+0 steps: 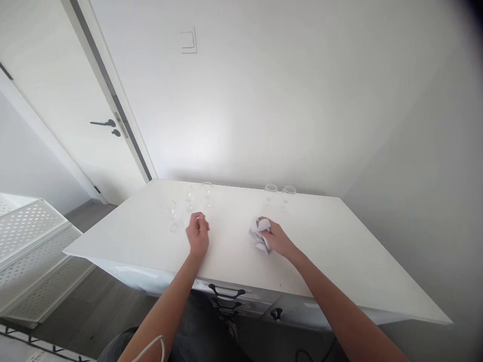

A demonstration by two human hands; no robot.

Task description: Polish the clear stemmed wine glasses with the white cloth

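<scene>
My right hand point(277, 237) is closed around a crumpled white cloth point(260, 235), which touches the white top. My left hand point(198, 232) is beside it to the left, low over the top, with its fingers curled in. Whether anything sits inside those fingers I cannot make out. Just beyond the left hand are a stemmed glass point(207, 191) and another clear glass point(189, 198). A third glass point(173, 216) stands further left. Behind the cloth, two more stemmed glasses stand side by side, one glass point(270, 190) left of the other point(289, 191).
The glasses stand on a white cabinet point(339, 251) against a white wall point(283, 100). Its front has black drawer handles point(227, 291). A white perforated rack point(33, 236) stands at the left, below a door with a black handle point(103, 123). A white cable point(151, 344) crosses my left forearm.
</scene>
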